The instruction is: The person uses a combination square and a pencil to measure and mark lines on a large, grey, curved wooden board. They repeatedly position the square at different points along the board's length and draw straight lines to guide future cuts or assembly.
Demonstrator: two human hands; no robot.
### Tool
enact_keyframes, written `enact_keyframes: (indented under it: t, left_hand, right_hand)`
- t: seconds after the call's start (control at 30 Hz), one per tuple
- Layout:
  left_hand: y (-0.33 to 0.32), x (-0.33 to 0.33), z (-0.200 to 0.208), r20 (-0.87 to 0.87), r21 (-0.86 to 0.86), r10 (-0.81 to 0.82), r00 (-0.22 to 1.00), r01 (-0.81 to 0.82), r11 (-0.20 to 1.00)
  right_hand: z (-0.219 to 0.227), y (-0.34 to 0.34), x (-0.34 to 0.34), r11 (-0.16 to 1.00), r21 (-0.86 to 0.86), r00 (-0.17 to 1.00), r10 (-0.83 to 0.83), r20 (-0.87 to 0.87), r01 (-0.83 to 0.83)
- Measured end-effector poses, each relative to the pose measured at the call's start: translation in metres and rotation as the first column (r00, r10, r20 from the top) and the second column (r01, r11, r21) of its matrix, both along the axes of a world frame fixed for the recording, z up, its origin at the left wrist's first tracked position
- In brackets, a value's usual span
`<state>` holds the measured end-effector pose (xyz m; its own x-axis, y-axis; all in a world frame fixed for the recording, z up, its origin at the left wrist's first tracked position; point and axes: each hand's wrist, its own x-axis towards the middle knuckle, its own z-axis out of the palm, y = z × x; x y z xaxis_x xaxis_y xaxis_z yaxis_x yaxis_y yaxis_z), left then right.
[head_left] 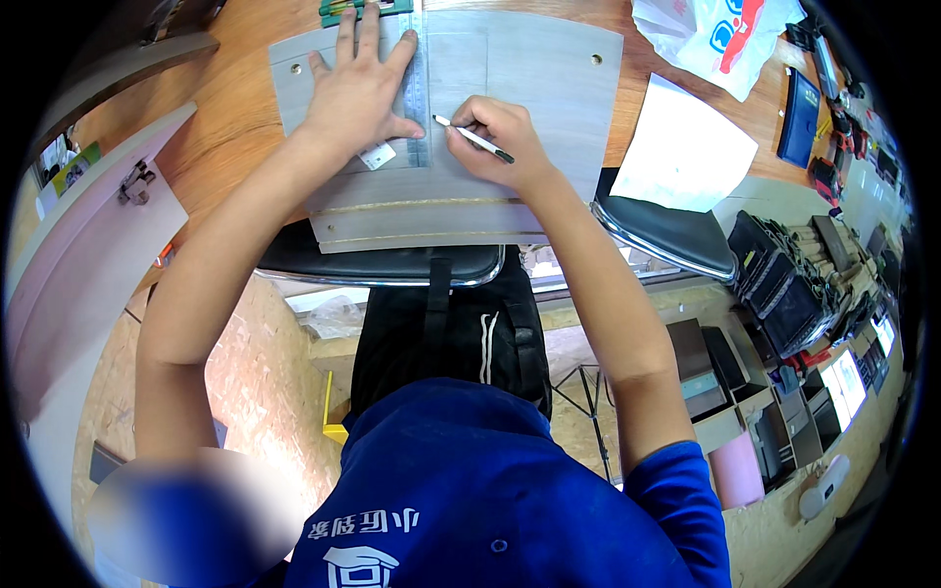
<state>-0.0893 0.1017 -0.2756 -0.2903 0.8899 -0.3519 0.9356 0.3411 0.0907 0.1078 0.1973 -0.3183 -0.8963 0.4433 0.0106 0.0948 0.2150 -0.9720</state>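
Note:
A grey board (554,108) lies on the wooden table in front of me, with faint straight lines drawn on it. My left hand (361,93) is spread flat on the board, its thumb and fingertips against a clear bluish ruler (419,93) that runs away from me. Just right of the ruler, my right hand (505,142) grips a white pen (480,140) with a black end. The pen's tip is close to the ruler's right edge; I cannot tell whether it touches the board. A small white card (377,156) sits below my left palm.
White paper (681,147) lies right of the board, partly over a black chair seat (667,230). Beyond are a plastic bag (725,39) and a dark blue notebook (799,118). A green case (338,8) is at the far edge. A pale panel (98,255) leans at left.

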Motion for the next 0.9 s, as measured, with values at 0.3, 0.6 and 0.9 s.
enact_keyframes:
  t: [0.3,0.6,0.9]
  left_hand:
    - [0.016,-0.004,0.037,0.178,-0.205,0.047,0.983,-0.01,0.979]
    - [0.014,-0.004,0.035,0.173,-0.187,0.05,0.984,-0.017,0.982]
    - [0.017,-0.003,0.036,0.147,-0.225,0.049,0.988,-0.014,0.974]
  right_hand:
    - [0.003,-0.012,0.018,0.972,-0.005,0.96,0.231,0.159,-0.234]
    - [0.004,-0.014,0.017,0.958,0.018,0.945,0.279,0.17,-0.286]
    - [0.005,-0.009,0.004,0.99,0.014,0.981,0.139,0.135,-0.142]
